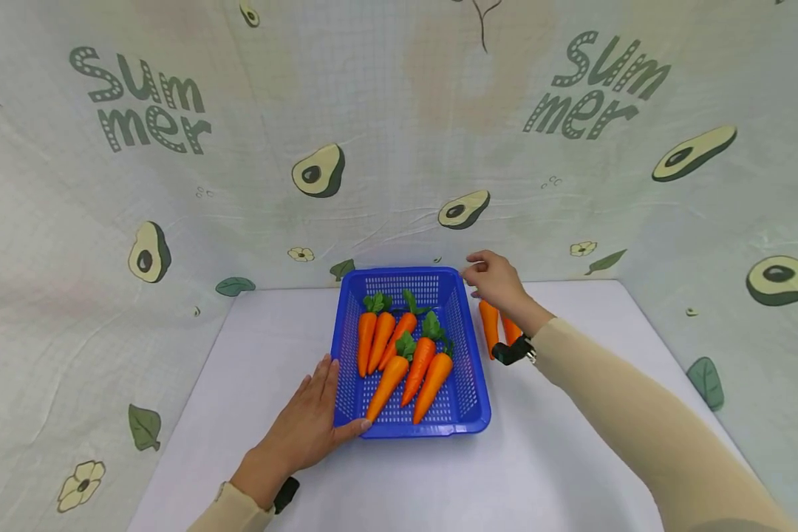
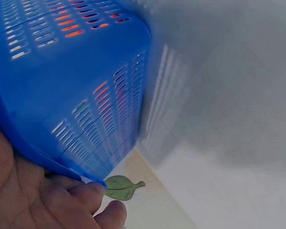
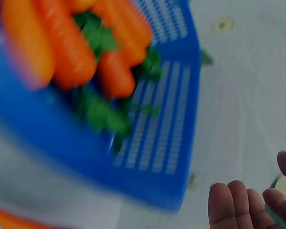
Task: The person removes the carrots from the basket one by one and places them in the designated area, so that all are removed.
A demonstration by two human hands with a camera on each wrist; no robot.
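A blue plastic basket (image 1: 473, 414) with slotted walls holds several orange carrots (image 1: 389, 386) with green tops. My left hand (image 1: 309, 421) rests on its near left corner, fingers stretched along the left rim and thumb across the near rim. In the left wrist view, the rim lies against the palm and fingers (image 2: 86, 193). Near the basket's far right corner, my right hand (image 1: 495, 279) is raised with loosely bent fingers and nothing in them. Below that hand, two more carrots (image 1: 488, 325) lie beside the basket, partly hidden by the wrist and arm.
The basket stands on a white table (image 1: 539, 458). Behind it and at both sides hangs a pale cloth (image 1: 386, 96) printed with avocados, leaves and lettering. A dark wrist device (image 1: 510, 350) sits on the right wrist, and another (image 1: 286, 493) on the left.
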